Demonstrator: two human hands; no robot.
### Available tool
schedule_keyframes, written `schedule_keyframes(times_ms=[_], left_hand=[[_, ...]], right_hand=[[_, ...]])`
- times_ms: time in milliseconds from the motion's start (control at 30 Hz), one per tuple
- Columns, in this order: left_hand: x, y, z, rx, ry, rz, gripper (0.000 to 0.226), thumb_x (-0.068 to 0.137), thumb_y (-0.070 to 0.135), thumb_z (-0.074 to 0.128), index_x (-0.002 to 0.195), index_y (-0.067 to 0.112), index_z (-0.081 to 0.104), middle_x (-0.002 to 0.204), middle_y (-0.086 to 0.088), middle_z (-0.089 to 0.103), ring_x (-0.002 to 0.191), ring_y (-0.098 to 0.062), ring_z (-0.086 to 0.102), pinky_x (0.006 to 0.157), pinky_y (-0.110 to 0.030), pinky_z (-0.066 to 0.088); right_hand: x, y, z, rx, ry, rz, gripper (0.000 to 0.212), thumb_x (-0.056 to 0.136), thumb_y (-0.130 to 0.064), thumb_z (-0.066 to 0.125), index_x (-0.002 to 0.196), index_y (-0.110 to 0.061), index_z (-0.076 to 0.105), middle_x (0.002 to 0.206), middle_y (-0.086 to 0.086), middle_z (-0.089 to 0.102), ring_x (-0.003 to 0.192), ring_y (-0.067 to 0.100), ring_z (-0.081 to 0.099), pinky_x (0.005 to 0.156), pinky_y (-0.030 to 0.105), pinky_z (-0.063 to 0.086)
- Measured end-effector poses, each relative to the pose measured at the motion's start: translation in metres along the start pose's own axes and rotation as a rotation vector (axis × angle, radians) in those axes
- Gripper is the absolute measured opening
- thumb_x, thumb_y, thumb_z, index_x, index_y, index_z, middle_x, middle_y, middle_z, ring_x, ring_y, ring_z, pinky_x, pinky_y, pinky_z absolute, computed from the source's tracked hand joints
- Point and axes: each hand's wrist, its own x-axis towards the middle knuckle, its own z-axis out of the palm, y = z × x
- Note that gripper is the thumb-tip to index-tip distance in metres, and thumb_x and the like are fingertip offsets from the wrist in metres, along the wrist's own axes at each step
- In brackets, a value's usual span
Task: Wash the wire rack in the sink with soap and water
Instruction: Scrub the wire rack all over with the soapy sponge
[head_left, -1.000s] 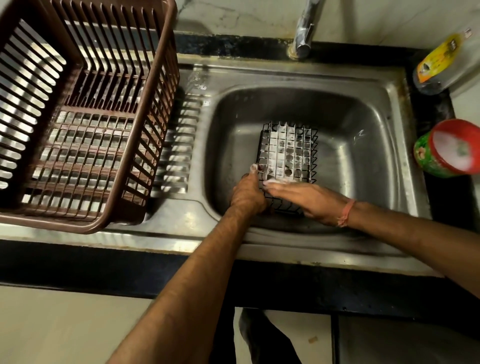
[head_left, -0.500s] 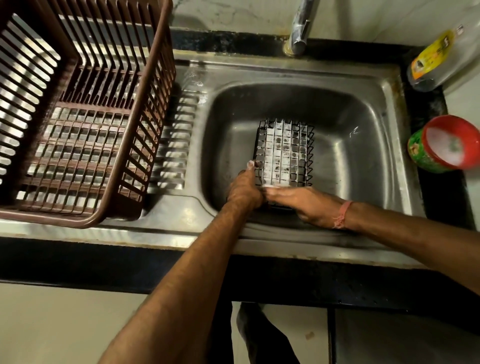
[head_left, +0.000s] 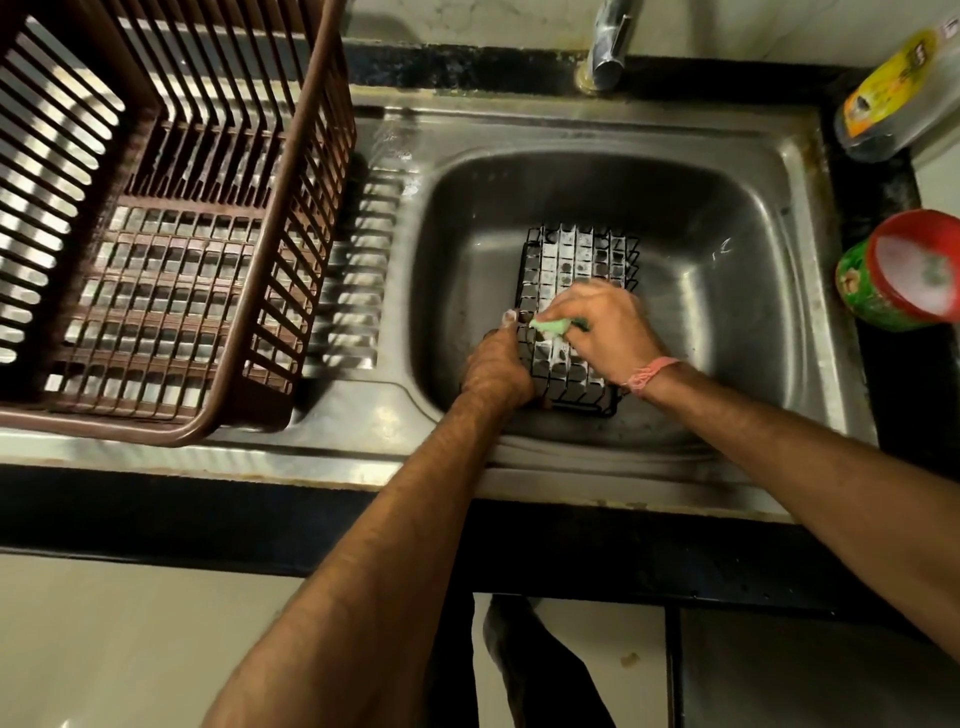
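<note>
A black wire rack (head_left: 582, 260) with soap film in its cells lies in the steel sink (head_left: 737, 291). My left hand (head_left: 496, 371) grips the rack's near left corner. My right hand (head_left: 605, 325) rests on top of the rack and presses a green scrub pad (head_left: 553, 326) against the grid. Both hands hide the rack's near half. No water runs from the tap (head_left: 605, 44).
A brown plastic dish basket (head_left: 171, 218) fills the drainboard on the left. On the right counter stand a red-rimmed green tub (head_left: 904, 273) holding white soap and a clear bottle (head_left: 893, 91) with a yellow label. The black counter edge runs along the front.
My right hand has moved from the rack's near edge up onto its top, and the green scrub pad now shows under the fingers. My left hand keeps its hold.
</note>
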Motion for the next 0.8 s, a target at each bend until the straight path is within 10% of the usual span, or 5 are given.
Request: schedule_keyframes(times_ms=[333, 600, 800], left_hand=[[-0.003, -0.003, -0.001, 0.032, 0.039, 0.070, 0.123, 0.077, 0.039, 0.096, 0.170, 0.026, 0.017, 0.160, -0.008, 0.048, 0.147, -0.031, 0.048, 0.121, -0.038, 0.041], [-0.002, 0.000, -0.001, -0.043, 0.013, -0.005, 0.137, 0.060, 0.020, 0.106, 0.168, 0.032, 0.022, 0.156, -0.002, 0.051, 0.148, -0.032, 0.046, 0.122, -0.045, 0.043], [-0.004, 0.002, 0.001, -0.076, 0.020, -0.027, 0.139, 0.059, 0.019, 0.106, 0.169, 0.029, 0.022, 0.157, -0.002, 0.050, 0.150, -0.032, 0.043, 0.123, -0.047, 0.042]], right_hand=[[-0.031, 0.000, -0.013, -0.038, -0.309, -0.414, 0.022, 0.088, -0.016, 0.065, 0.103, -0.017, 0.081, 0.107, -0.002, 0.075, 0.096, 0.019, 0.067, 0.085, 0.031, 0.055], [-0.021, 0.049, -0.035, 0.094, -0.009, 0.108, 0.015, 0.077, -0.022, 0.089, 0.089, -0.016, 0.081, 0.087, -0.006, 0.068, 0.077, 0.019, 0.058, 0.066, 0.035, 0.044], [-0.028, 0.027, -0.025, 0.137, -0.226, 0.015, 0.012, 0.081, -0.020, 0.087, 0.091, -0.022, 0.081, 0.089, -0.008, 0.066, 0.078, 0.012, 0.062, 0.064, 0.028, 0.052]])
